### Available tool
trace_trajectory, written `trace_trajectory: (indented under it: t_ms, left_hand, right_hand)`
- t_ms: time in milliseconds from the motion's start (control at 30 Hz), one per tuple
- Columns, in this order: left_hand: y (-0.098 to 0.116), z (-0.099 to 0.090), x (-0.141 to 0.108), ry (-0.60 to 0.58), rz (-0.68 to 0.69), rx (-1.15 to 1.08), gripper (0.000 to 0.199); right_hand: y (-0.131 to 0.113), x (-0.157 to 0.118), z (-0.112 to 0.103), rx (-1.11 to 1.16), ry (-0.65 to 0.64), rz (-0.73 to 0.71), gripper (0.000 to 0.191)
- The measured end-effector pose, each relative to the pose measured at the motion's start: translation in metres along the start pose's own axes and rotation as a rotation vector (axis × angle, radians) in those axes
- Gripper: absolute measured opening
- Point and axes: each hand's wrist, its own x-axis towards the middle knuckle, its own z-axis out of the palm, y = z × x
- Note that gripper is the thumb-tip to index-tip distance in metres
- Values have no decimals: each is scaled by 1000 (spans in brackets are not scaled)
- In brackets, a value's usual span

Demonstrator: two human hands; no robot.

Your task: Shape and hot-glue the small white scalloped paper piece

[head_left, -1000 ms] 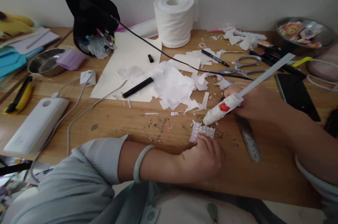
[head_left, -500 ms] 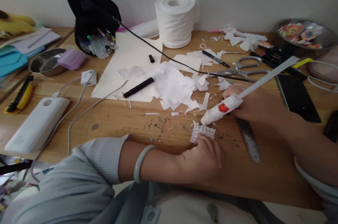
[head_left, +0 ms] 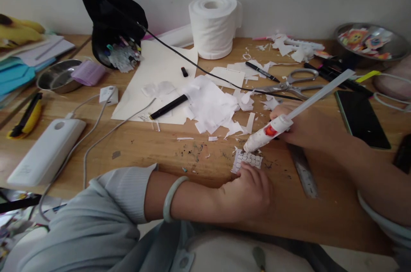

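Note:
My right hand [head_left: 297,128] is closed round a white hot glue gun [head_left: 265,135] with a red mark on its side. A long translucent glue stick [head_left: 321,93] sticks out of its rear, up and to the right. The nozzle points down at the far edge of a small piece of white paper [head_left: 252,159] with rows of drawn circles. My left hand [head_left: 247,190], fingers curled together, grips the near edge of this piece against the table. Part of the paper is hidden under the fingers, and the gun's handle is hidden by my right hand.
A metal ruler [head_left: 303,171] lies beside my right forearm. Beyond are paper scraps [head_left: 212,103], scissors [head_left: 292,86], a black marker [head_left: 168,106] and a toilet roll [head_left: 212,28]. A black cable [head_left: 192,60] crosses the scene. A phone [head_left: 362,118] lies right, a power bank [head_left: 46,152] left.
The glue gun and its stick have shifted very slightly left and down. My left hand and the paper piece stay in place.

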Motion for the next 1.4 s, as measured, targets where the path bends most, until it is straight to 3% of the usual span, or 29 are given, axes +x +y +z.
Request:
trace_trajectory:
  t_ms: [233,1100,1400]
  left_hand:
    - [1,1,0,-2,2,-9,23]
    - [1,-1,1,10,-26,5,25]
    - [1,1,-1,22,-4,34,27]
  right_hand:
    - [3,-1,1,-8,61,-28,6]
    - [1,-1,0,-25,72,-23,3]
    - [1,-1,1,-50,131,-128,6]
